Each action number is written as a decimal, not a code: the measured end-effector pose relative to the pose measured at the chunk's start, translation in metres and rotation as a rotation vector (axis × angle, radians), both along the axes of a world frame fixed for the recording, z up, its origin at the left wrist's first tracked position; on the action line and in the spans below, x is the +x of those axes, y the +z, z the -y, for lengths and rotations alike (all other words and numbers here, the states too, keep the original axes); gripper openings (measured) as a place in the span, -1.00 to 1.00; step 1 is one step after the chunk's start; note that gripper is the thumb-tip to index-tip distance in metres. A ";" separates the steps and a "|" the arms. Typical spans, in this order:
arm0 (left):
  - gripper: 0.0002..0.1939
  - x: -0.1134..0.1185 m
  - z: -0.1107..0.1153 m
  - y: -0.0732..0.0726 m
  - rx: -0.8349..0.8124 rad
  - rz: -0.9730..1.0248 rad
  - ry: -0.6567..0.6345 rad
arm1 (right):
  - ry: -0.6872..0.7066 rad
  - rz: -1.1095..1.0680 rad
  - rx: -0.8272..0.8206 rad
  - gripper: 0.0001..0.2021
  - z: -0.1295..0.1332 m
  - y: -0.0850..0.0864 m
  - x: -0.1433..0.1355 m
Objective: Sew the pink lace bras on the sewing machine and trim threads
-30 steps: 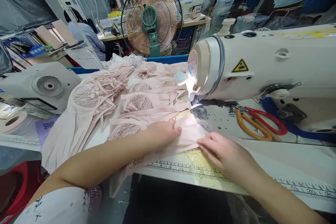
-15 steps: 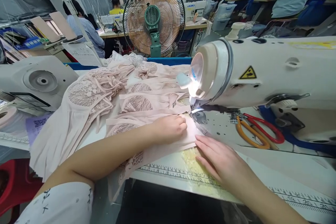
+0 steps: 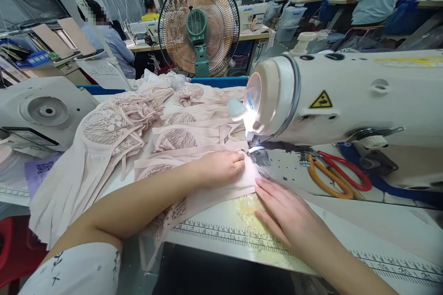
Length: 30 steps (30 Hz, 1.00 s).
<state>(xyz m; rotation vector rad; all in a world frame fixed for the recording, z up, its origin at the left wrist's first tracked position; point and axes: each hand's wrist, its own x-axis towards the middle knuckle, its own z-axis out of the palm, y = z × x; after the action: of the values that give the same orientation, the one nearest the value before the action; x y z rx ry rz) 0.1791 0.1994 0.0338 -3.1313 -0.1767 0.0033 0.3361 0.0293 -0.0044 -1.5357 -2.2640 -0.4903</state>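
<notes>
Under the lit head of a sewing machine [image 3: 270, 97] lies a pale pink garment [image 3: 211, 198] with lace panels, its edge at the needle area. My left hand [image 3: 223, 168] has its fingers curled down on this fabric, just left of the needle, gripping it. Stretched out, the fingers of my right hand [image 3: 284, 207] rest flat with their tips at the fabric's right edge. Its palm is over the table and a yellowish taped patch [image 3: 251, 214]. The needle itself is lost in the glare.
Scissors [image 3: 337, 175] with orange and red handles lie right of the needle. More lace garments [image 3: 107, 129] are heaped at the left, beside another machine [image 3: 48, 110]. A printed ruler [image 3: 228, 237] runs along the table's front. A large fan [image 3: 197, 23] stands behind; people sit farther back.
The whole view has shifted slightly, so the scene sits a little farther left. Both hands keep nearly the same pose on the fabric.
</notes>
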 end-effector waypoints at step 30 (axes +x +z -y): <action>-0.55 0.004 -0.016 0.000 0.003 -0.045 -0.019 | -0.013 -0.030 -0.082 -0.61 0.000 0.000 -0.001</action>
<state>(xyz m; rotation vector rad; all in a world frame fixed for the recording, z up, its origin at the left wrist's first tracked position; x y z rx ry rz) 0.1829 0.2150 0.0337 -3.1261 -0.1460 0.0734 0.3355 0.0290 -0.0046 -1.5867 -2.2789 -0.3800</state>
